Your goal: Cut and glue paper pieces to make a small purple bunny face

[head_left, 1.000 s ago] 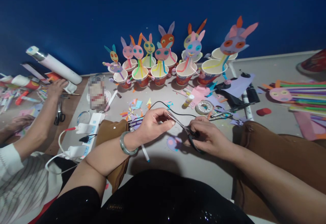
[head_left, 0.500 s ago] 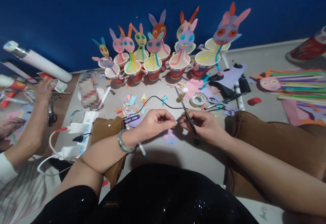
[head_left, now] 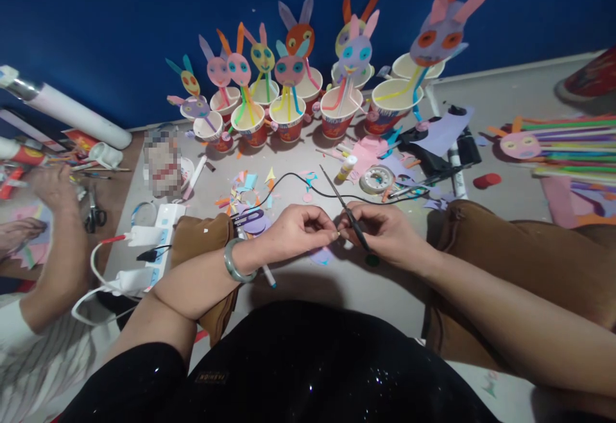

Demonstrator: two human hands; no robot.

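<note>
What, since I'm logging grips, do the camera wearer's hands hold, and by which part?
The bare right hand holds metal scissors with black handles, by those handles. Whether the bare left hand pinches anything small cannot be told.

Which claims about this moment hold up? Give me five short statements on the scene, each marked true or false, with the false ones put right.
1. The right hand holds the scissors. True.
2. The left wrist is bare. False: it wears a bracelet.
3. The tape roll lies on the table beyond the hands. True.
4. The wall behind the paper cups is yellow. False: the wall is blue.
5. The power strip is to the right of the scissors. False: it is to their left.
</note>
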